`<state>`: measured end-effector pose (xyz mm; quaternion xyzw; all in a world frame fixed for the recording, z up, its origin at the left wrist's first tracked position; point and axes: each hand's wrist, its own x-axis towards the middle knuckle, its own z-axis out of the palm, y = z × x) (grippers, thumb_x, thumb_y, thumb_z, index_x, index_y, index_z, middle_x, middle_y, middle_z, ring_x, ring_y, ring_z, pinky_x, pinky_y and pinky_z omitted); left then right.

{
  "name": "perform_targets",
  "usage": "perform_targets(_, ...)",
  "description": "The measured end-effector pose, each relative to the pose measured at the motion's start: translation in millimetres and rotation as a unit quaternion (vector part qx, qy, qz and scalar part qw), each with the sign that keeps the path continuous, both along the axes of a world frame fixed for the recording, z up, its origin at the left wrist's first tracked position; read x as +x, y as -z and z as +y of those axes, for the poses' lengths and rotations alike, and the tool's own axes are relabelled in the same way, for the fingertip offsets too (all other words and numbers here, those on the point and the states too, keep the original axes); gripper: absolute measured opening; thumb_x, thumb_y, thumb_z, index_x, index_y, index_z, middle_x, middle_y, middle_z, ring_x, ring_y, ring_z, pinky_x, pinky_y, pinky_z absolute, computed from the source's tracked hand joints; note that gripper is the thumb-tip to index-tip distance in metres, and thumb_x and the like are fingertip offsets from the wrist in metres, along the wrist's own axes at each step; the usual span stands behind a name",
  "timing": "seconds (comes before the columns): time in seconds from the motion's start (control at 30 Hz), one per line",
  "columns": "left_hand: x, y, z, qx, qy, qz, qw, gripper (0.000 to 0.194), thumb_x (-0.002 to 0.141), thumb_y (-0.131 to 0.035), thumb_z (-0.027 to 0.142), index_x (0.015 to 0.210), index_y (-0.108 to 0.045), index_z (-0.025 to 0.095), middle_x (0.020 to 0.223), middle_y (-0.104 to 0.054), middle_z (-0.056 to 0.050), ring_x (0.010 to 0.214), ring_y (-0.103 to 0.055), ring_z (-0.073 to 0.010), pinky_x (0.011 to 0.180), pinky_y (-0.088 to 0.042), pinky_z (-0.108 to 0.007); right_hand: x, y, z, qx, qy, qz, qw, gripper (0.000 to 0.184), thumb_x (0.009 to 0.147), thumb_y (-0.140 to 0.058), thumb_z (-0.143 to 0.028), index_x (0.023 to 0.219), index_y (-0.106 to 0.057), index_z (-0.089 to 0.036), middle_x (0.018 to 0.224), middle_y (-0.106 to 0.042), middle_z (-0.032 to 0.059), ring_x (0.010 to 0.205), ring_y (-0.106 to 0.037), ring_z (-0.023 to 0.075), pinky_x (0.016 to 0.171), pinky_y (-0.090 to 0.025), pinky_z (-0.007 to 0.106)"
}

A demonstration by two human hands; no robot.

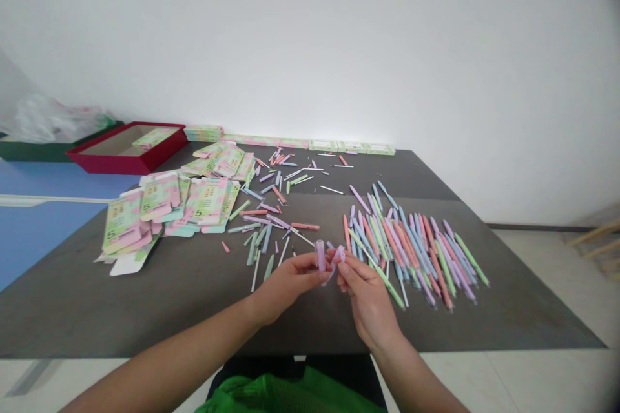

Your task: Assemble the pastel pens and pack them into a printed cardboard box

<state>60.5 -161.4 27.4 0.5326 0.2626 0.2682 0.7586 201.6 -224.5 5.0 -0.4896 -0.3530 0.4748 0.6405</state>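
Observation:
My left hand (285, 284) pinches a short purple pen barrel (320, 255) upright between thumb and fingers. My right hand (365, 297) is closed on another purple pen piece (338, 255), held right beside the barrel, the two nearly touching. Both hands hover over the near middle of the dark grey table (159, 297). To the right of my hands lies a large pile of assembled pastel pens (411, 245). Loose pen parts (271, 213), barrels, caps and white refills, are scattered behind my left hand.
Flat pastel cardboard packs (169, 203) are heaped at the table's left. A red tray (126, 147) sits at the far left corner, more flat packs (310, 143) line the back edge by the white wall. Green cloth (276, 397) lies in my lap.

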Motion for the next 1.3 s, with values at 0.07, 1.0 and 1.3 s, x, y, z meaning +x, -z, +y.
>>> perform_targets(0.07,1.6,-1.8,-1.4,0.003,0.022,-0.006,1.000,0.025,0.076,-0.065,0.025,0.099,-0.068,0.017,0.100,-0.067,-0.006,0.099,-0.057,-0.0205,0.095,-0.036,-0.033,-0.6,0.5,0.0,-0.006,-0.001,0.003,1.000,0.020,0.080,-0.063,-0.032,0.095,-0.072,-0.023,0.101,-0.063,0.0045,0.066,-0.045,0.0108,0.057,-0.033,0.025)
perform_targets(1.0,4.3,-5.1,6.6,-0.212,-0.121,-0.113,0.963,0.018,0.082,-0.060,0.023,0.095,-0.068,0.014,0.102,-0.067,-0.007,0.085,-0.062,-0.0111,0.082,-0.049,-0.022,-7.1,-0.1,-4.9,-0.010,0.003,-0.051,0.999,0.015,0.075,-0.066,-0.032,0.085,-0.072,-0.022,0.068,-0.064,-0.0004,0.063,-0.055,0.0132,0.061,-0.044,0.026)
perform_targets(1.3,6.6,-5.6,4.3,-0.242,-0.151,-0.115,0.952,0.016,0.083,-0.058,0.020,0.094,-0.067,0.011,0.100,-0.068,-0.009,0.082,-0.064,-0.0115,0.082,-0.050,-0.022,-5.0,-12.1,-8.4,-0.005,0.006,-0.067,0.998,0.023,0.085,-0.053,-0.036,0.102,-0.058,-0.021,0.081,-0.070,0.0039,0.061,-0.063,0.0154,0.063,-0.051,0.032)
